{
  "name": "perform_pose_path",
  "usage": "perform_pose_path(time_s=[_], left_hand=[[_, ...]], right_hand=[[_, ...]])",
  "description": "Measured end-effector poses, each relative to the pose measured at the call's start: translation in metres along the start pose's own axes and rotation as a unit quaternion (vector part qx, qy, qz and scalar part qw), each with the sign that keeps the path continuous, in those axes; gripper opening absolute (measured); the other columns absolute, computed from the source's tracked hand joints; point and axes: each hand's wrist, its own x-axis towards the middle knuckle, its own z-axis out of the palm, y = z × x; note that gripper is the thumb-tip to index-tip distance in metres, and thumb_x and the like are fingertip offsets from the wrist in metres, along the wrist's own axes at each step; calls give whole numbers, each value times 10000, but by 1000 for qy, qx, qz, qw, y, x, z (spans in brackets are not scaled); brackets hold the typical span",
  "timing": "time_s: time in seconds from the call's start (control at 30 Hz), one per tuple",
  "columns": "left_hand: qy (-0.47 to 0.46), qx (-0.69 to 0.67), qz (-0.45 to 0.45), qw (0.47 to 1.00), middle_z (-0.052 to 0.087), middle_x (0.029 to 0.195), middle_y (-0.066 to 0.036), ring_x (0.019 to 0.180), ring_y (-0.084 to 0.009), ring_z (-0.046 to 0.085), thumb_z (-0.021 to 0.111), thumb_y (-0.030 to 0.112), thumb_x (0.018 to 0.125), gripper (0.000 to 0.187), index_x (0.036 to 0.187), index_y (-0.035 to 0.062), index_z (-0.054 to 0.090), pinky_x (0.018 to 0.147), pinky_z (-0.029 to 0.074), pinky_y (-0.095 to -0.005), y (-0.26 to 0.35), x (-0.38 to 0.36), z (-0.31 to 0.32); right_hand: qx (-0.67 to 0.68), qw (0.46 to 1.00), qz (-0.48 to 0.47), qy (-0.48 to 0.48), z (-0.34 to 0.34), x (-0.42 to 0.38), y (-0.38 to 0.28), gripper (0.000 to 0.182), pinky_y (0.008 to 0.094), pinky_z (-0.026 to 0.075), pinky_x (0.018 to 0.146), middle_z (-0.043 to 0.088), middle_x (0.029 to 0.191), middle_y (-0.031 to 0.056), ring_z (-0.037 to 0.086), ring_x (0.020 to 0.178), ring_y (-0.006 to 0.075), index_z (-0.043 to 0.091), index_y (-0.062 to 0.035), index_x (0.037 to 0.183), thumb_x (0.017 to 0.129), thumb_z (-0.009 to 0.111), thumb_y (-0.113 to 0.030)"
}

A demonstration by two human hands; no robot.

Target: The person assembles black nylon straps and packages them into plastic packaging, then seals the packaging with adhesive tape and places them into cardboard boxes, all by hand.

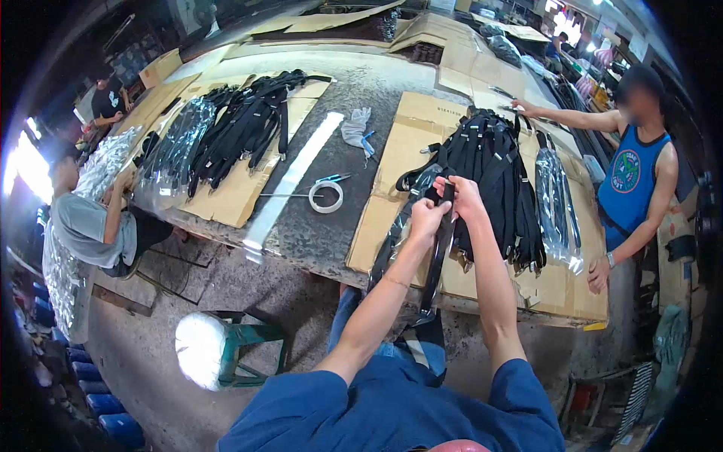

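Note:
My left hand (pixel 428 218) pinches a black strap (pixel 435 275) that hangs over the table's front edge toward my lap. Close beside it, my right hand (pixel 468 199) has its fingers curled at the strap's upper end. The hanging length has a glossy sheen, and its top is partly hidden by my fingers. Just beyond my hands lies a big pile of black straps (pixel 493 162) with metal clips, on a cardboard sheet (pixel 410 139). Straps in clear plastic sleeves (pixel 556 203) lie to the right of the pile.
A second strap pile (pixel 252 120) lies on cardboard at the left. Between the piles are a tape roll (pixel 325 197), a pale strip (pixel 297 181) and a grey glove (pixel 356 129). A green-legged stool (pixel 252 339) stands left. One person (pixel 636 166) stands right; another (pixel 94 226) sits left.

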Motion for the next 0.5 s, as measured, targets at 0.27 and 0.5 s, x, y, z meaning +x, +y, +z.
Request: perform_pose_path(time_s=[0.27, 0.5], left_hand=[[58, 50, 51, 996, 566, 670, -84, 545, -177, 592, 684, -39, 751, 302, 677, 79, 416, 465, 499, -317, -13, 68, 23], [76, 54, 6, 996, 582, 641, -84, 507, -186, 589, 716, 22, 771, 340, 655, 87, 403, 464, 503, -328, -18, 57, 21]], right_hand=[[-58, 996, 49, -41, -28, 33, -5, 229, 278, 341, 394, 625, 659, 59, 502, 461, 111, 636, -31, 762, 870, 606, -230], [-194, 980, 34, 19, -5, 63, -20, 164, 315, 431, 409, 560, 667, 49, 517, 469, 172, 595, 0, 783, 809, 654, -151]])
